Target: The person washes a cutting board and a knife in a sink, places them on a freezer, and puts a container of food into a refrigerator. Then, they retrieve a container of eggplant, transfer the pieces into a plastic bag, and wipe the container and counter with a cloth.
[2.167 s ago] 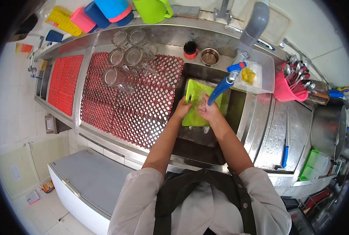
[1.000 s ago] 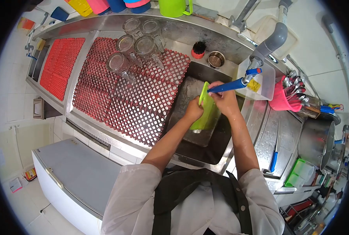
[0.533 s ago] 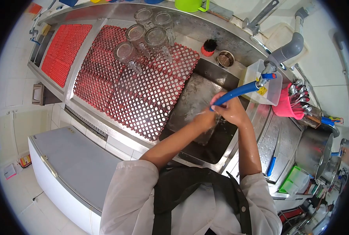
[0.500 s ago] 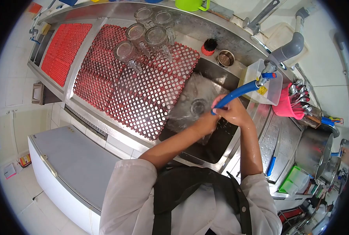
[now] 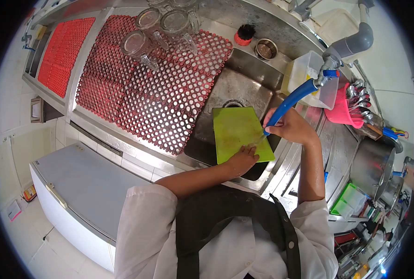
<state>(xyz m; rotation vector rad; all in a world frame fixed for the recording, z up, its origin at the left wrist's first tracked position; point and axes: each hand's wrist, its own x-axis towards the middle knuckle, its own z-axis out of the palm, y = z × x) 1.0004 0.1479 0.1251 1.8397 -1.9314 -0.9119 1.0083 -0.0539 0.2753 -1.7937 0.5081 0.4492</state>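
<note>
A green cutting board (image 5: 237,128) is over the sink, covering part of its drain. My left hand (image 5: 241,160) grips the board at its near edge, fingers on the upper face and thumb hidden. My right hand (image 5: 293,125) is closed around the lower end of a blue hose (image 5: 293,100), just above the board's right side. The hose end points down at the board near my left fingertips, and a thin stream of water seems to come from it.
Upside-down glass mugs (image 5: 175,23) stand on a red mat (image 5: 142,88) left of the sink (image 5: 248,88). Behind the sink are a red-based brush (image 5: 244,35) and a metal cup (image 5: 266,48). To the right are a clear bin (image 5: 325,100) and a pink cutlery holder (image 5: 339,111).
The green cutting board has come into view over the sink, with my left hand now on it. Splashing water in the sink has gone. My right hand and the hose have shifted slightly right.
</note>
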